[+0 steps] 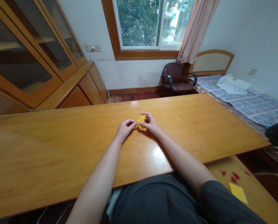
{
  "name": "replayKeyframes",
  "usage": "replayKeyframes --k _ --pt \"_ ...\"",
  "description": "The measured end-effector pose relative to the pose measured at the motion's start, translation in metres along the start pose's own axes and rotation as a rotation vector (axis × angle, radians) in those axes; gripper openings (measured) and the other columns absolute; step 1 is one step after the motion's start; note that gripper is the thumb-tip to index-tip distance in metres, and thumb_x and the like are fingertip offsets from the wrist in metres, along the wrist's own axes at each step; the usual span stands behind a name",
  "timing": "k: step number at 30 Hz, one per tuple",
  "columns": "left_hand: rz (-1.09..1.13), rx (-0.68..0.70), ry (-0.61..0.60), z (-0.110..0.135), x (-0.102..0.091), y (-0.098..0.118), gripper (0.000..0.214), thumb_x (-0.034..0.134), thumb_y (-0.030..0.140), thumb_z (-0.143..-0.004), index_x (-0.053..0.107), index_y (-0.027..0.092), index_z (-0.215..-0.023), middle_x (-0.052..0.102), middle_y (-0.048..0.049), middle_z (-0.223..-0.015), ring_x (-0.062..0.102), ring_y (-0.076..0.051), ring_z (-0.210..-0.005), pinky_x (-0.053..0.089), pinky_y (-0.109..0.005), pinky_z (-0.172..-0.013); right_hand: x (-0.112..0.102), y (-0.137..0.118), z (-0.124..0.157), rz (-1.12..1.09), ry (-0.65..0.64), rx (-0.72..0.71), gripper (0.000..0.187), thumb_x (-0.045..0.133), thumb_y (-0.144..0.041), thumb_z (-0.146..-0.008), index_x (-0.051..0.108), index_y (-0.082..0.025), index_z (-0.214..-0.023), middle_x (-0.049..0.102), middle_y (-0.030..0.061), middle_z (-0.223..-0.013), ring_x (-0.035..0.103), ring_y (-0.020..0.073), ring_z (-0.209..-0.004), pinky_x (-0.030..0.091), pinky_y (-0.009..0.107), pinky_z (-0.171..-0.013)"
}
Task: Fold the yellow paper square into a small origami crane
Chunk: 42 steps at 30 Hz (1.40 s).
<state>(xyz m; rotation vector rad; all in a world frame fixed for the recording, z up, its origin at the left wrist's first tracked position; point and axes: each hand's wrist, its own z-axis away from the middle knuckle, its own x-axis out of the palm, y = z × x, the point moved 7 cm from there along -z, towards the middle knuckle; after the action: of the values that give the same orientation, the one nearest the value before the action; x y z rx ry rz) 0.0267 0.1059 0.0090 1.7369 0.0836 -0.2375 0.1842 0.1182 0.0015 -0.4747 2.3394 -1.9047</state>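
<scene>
Both hands met at the middle of the table; the left hand and right hand pinched a folded yellow paper between fingertips, just above the wood; no readable writing showed; yellow sheet lay on a lower bench.

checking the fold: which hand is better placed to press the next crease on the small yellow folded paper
Probably the right hand: its fingers wrap the top and side of the small yellow folded paper, while the left hand only pinches its lower left edge.

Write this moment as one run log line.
left hand: pinches yellow folded paper | right hand: pinches same paper | surface: wooden table
</scene>
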Motion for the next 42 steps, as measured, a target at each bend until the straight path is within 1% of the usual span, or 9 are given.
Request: replayKeyframes --k 4,8,11,14,18,24,31,37,42 --pt "0.016 -0.004 -0.002 0.0001 0.0005 0.0009 0.032 0.071 0.046 -0.074 0.071 0.016 -0.084 0.073 -0.0057 -0.082 0.067 -0.018 -0.077 0.051 -0.029 -0.077 -0.0009 -0.0013 0.0003 0.013 0.020 -0.047 0.064 0.076 -0.033 -0.072 0.044 -0.028 -0.127 0.052 -0.0049 -0.078 0.052 0.0117 -0.068 0.043 0.023 -0.061" --pt "0.018 -0.015 0.002 -0.0012 0.0000 -0.0001 0.034 0.071 0.048 -0.073 0.072 0.016 -0.084 0.073 -0.0055 -0.082 0.066 -0.018 -0.077 0.051 -0.030 -0.078 -0.0011 -0.0002 0.0025 0.073 0.023 -0.037 0.050 0.075 -0.037 -0.072 0.051 -0.026 -0.115 0.054 -0.0035 -0.082 0.052 0.0115 -0.067 0.042 0.023 -0.059" --pt "0.030 -0.028 0.005 -0.0016 -0.0004 -0.0006 0.036 0.072 0.050 -0.072 0.072 0.016 -0.085 0.073 -0.0058 -0.083 0.066 -0.018 -0.078 0.051 -0.030 -0.079 -0.0002 0.0016 0.0040 0.119 0.001 0.010 0.040 0.072 -0.042 -0.076 0.056 -0.023 -0.106 0.053 -0.0044 -0.073 0.050 0.0106 -0.061 0.040 0.022 -0.055" --pt "0.036 -0.031 0.001 -0.0014 -0.0002 -0.0002 0.036 0.072 0.050 -0.072 0.073 0.016 -0.085 0.073 -0.0056 -0.083 0.066 -0.019 -0.078 0.051 -0.031 -0.080 -0.0011 0.0018 0.0047 0.152 0.003 0.038 0.037 0.070 -0.046 -0.078 0.059 -0.022 -0.102 0.050 -0.0056 -0.066 0.048 0.0098 -0.057 0.038 0.021 -0.052" --pt "0.076 -0.053 -0.015 -0.0006 0.0010 -0.0014 0.038 0.075 0.050 -0.070 0.074 0.016 -0.087 0.074 -0.0059 -0.083 0.066 -0.019 -0.078 0.051 -0.032 -0.080 -0.0023 0.0005 0.0052 0.147 0.015 0.044 0.037 0.071 -0.046 -0.077 0.060 -0.021 -0.102 0.048 -0.0061 -0.063 0.047 0.0094 -0.055 0.036 0.021 -0.050" --pt "0.110 -0.093 -0.033 0.0006 0.0030 -0.0039 0.040 0.078 0.049 -0.067 0.074 0.016 -0.089 0.074 -0.0069 -0.088 0.067 -0.020 -0.081 0.051 -0.033 -0.082 -0.0016 -0.0001 0.0059 0.137 -0.004 0.051 0.037 0.070 -0.047 -0.077 0.061 -0.020 -0.101 0.048 -0.0059 -0.062 0.046 0.0088 -0.054 0.035 0.020 -0.048" --pt "0.118 -0.094 -0.041 0.0000 0.0039 -0.0060 0.039 0.078 0.048 -0.067 0.074 0.016 -0.088 0.074 -0.0076 -0.088 0.067 -0.020 -0.081 0.051 -0.032 -0.079 -0.0010 0.0026 0.0062 0.132 -0.018 0.056 0.036 0.070 -0.047 -0.078 0.061 -0.020 -0.100 0.050 -0.0053 -0.064 0.046 0.0086 -0.054 0.036 0.020 -0.047" --pt "0.101 -0.094 -0.053 -0.0005 0.0041 -0.0068 0.036 0.076 0.046 -0.069 0.074 0.016 -0.089 0.074 -0.0058 -0.086 0.065 -0.019 -0.080 0.050 -0.030 -0.080 -0.0008 0.0011 0.0064 0.157 -0.011 0.052 0.037 0.071 -0.047 -0.077 0.062 -0.020 -0.100 0.048 -0.0061 -0.063 0.044 0.0075 -0.053 0.035 0.018 -0.047" --pt "0.101 -0.101 -0.047 -0.0002 0.0037 -0.0063 0.035 0.077 0.045 -0.069 0.074 0.016 -0.088 0.074 -0.0055 -0.086 0.065 -0.018 -0.080 0.049 -0.030 -0.079 -0.0005 0.0002 0.0072 0.160 -0.015 0.068 0.039 0.071 -0.048 -0.077 0.062 -0.019 -0.101 0.048 -0.0063 -0.062 0.045 0.0075 -0.051 0.036 0.019 -0.047"
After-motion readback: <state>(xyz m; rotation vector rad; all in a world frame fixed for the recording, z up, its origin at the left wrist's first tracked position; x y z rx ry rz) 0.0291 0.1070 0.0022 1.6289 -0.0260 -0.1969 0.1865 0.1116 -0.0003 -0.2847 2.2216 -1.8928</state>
